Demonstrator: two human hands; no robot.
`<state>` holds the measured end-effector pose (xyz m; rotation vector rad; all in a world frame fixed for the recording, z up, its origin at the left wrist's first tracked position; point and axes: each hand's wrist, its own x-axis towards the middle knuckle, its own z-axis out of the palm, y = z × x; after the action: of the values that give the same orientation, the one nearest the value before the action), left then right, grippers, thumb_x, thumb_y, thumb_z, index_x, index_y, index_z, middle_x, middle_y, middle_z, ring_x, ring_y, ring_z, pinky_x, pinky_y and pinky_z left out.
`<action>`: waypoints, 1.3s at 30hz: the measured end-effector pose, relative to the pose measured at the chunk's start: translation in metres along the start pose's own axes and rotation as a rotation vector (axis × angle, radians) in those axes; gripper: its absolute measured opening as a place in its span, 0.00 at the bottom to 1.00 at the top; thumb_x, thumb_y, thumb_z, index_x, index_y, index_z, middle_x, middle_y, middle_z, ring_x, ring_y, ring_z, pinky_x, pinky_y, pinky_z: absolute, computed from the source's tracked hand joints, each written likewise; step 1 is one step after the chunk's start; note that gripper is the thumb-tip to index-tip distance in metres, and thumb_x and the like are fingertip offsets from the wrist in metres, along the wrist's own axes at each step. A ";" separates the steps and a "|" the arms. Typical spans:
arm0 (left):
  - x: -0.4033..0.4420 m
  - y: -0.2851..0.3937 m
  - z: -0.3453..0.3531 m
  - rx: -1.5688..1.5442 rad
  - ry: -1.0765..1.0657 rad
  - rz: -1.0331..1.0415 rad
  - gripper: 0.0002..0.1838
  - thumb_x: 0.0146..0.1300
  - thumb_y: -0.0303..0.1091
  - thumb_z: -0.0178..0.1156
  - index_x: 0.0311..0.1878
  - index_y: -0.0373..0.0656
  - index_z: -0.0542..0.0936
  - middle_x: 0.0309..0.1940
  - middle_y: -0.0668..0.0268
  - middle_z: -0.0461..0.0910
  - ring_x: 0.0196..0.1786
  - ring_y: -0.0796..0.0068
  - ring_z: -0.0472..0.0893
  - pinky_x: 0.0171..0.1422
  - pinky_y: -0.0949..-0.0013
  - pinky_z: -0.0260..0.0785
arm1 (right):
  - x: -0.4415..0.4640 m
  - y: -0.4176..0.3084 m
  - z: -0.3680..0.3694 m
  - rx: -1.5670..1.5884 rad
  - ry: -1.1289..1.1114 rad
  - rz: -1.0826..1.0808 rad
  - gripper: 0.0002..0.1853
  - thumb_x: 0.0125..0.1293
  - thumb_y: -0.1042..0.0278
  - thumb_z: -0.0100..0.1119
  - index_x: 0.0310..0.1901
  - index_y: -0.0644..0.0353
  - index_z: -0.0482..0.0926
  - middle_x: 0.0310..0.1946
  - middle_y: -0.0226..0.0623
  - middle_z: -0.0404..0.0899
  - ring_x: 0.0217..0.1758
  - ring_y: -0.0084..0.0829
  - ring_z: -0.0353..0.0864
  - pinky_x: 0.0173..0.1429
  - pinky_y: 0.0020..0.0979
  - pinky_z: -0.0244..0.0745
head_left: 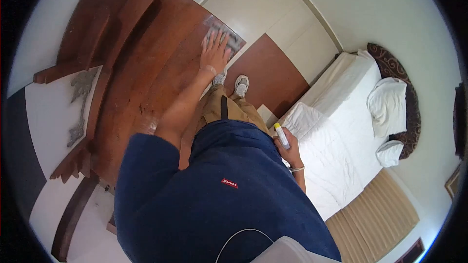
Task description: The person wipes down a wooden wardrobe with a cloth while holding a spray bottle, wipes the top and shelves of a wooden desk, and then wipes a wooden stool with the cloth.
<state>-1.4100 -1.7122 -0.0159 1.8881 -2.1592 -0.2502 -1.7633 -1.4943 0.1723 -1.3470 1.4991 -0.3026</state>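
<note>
Left palm down on the grey cloth, bottle in the right!
Left hand [214, 57] spreads its fingers over the cloth [235, 44] near the edge of the table [158, 53]; soft-looking, best pressed flat. Right hand [291, 152] wraps the yellow-capped bottle [282, 137] by the bed [336, 156]: likely light, stiff, best gripped mid-body.

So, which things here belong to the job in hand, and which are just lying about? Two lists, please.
Apparently in use:
cloth, under left hand
bottle, in right hand
wooden top

Just about:
bed
pillows
curtain
</note>
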 end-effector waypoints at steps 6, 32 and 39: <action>-0.157 -0.143 -0.062 0.114 -0.035 -0.432 0.36 0.75 0.50 0.54 0.81 0.49 0.62 0.83 0.55 0.57 0.84 0.49 0.54 0.86 0.43 0.40 | 0.008 0.024 -0.004 -0.082 -0.014 -0.060 0.20 0.64 0.72 0.66 0.57 0.64 0.79 0.49 0.52 0.84 0.52 0.53 0.85 0.59 0.42 0.77; -0.127 0.008 -0.037 -0.053 -0.011 -0.390 0.34 0.78 0.51 0.48 0.83 0.54 0.59 0.84 0.62 0.53 0.86 0.57 0.49 0.87 0.46 0.38 | 0.079 -0.013 -0.039 -0.316 -0.377 -0.346 0.18 0.64 0.74 0.65 0.57 0.62 0.79 0.44 0.50 0.84 0.47 0.53 0.84 0.53 0.42 0.77; -0.337 -0.079 -0.060 0.289 0.160 -1.051 0.29 0.78 0.42 0.49 0.80 0.48 0.65 0.80 0.56 0.63 0.81 0.49 0.60 0.82 0.46 0.54 | 0.088 -0.012 -0.029 -0.232 -0.242 -0.452 0.19 0.62 0.76 0.64 0.55 0.63 0.80 0.45 0.48 0.85 0.46 0.51 0.84 0.52 0.40 0.78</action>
<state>-1.2768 -1.3878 -0.0106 2.9175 -0.9553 0.0385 -1.7631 -1.5850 0.1482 -1.8386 1.0414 -0.2426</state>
